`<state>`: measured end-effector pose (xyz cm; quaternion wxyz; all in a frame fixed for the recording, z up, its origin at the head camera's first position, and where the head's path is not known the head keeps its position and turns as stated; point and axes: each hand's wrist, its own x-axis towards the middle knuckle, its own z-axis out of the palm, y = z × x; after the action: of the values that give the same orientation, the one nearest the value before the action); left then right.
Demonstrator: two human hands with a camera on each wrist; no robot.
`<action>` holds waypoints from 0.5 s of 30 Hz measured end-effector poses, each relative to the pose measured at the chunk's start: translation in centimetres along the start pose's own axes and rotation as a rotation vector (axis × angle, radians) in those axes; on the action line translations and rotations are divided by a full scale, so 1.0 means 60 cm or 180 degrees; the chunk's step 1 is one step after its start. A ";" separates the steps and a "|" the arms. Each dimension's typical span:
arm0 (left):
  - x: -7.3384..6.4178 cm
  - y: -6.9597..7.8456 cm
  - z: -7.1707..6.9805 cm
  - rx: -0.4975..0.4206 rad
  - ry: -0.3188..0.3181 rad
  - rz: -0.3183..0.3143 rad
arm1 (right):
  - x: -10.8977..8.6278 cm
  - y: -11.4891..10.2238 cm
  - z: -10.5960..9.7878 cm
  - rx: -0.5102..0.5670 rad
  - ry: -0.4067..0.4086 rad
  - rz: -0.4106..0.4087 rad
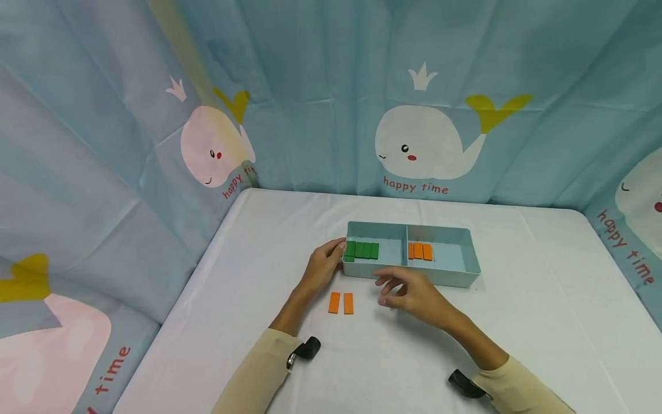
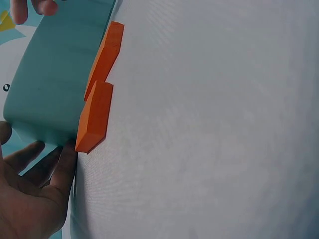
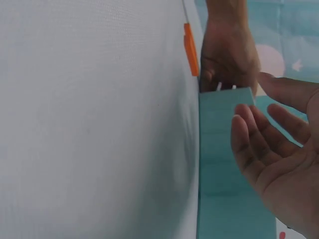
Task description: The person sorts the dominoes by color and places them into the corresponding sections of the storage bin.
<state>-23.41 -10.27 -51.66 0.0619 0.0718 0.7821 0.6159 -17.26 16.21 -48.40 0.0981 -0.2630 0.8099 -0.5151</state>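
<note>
A blue-green box (image 1: 445, 279) with two compartments stands on the white table. My left hand (image 1: 322, 267) holds its left end; in the left wrist view, the fingers of that hand (image 2: 37, 194) lie against the end wall. Several green tiles (image 1: 366, 250) lie in the left compartment and three orange tiles (image 1: 418, 252) in the right one. Two more orange tiles, a left one (image 1: 334, 303) and a right one (image 1: 349, 303), lie on the table before the box. Near the front wall hovers my right hand (image 1: 414, 293), fingers loosely bent, holding nothing.
A white cloth covers the table (image 1: 538, 310). Blue curtains (image 1: 320, 115) with whale prints hang behind it and along both sides. A divider (image 1: 407, 244) separates the two compartments. Small black devices sit at both wrists, the left one (image 1: 308, 348) and the right one (image 1: 465, 384).
</note>
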 end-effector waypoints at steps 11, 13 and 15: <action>0.000 0.000 0.002 -0.0052 0.0060 0.0022 | 0.018 0.005 0.032 0.0252 -0.0184 0.0088; 0.001 0.002 0.002 -0.0050 0.0055 0.0009 | 0.021 0.004 0.036 0.0263 -0.0182 0.0153; -0.003 0.010 0.003 -0.0033 0.0052 0.0027 | 0.024 0.003 0.040 0.0265 -0.0168 0.0227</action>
<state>-23.20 -9.99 -51.14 0.0533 0.0698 0.7791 0.6208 -17.49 13.62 -49.50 0.1486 -0.2432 0.7937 -0.5374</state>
